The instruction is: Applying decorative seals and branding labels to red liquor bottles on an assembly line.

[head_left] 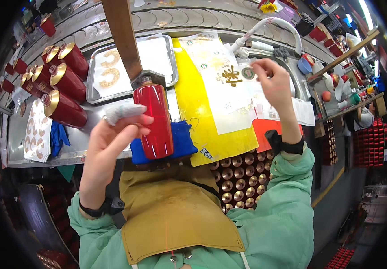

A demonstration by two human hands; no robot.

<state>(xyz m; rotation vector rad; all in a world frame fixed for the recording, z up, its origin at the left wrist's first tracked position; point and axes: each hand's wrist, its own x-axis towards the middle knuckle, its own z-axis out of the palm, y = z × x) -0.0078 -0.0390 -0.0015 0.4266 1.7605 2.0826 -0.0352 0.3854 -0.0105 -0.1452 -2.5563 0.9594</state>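
Bottle point(158, 123), glossy red, rests on blue cloth point(182, 138) at my worktop's point(79, 142) front edge, neck at a metal bracket point(140, 79).
From my remote view, my left hand point(109, 140) is beside it, thumb and fingers apart, contact unclear; my right hand point(274, 85) pinches a small round label point(247, 73) over a white sheet point(229, 106).

Along the top of the frame I see a slatted conveyor point(171, 18); at upper right, a yellow flower point(268, 7) and, below it, a blue bowl point(304, 66); at left, red bottles point(68, 83) with gold shoulders.
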